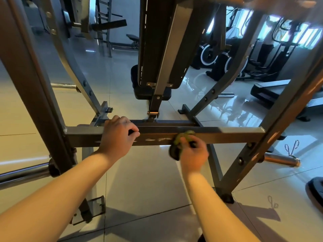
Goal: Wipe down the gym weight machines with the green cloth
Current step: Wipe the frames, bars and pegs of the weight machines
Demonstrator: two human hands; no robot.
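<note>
A grey steel weight machine fills the view. Its horizontal crossbar (218, 135) runs left to right at mid-height. My left hand (117, 135) grips the top of this bar left of centre, fingers curled over its far edge. My right hand (192, 152) holds a bunched green cloth (180, 138) against the bar's near face, right of centre. Pale smears mark the bar between the two hands. Part of the cloth is hidden by my fingers.
A black padded bench (157, 49) slopes down behind the bar. Slanted frame posts (40, 102) rise on both sides. Chrome plate pegs (281, 159) stick out at the right and lower left. Exercise bikes (218, 56) stand far right. A weight plate (316, 191) lies on the tiled floor.
</note>
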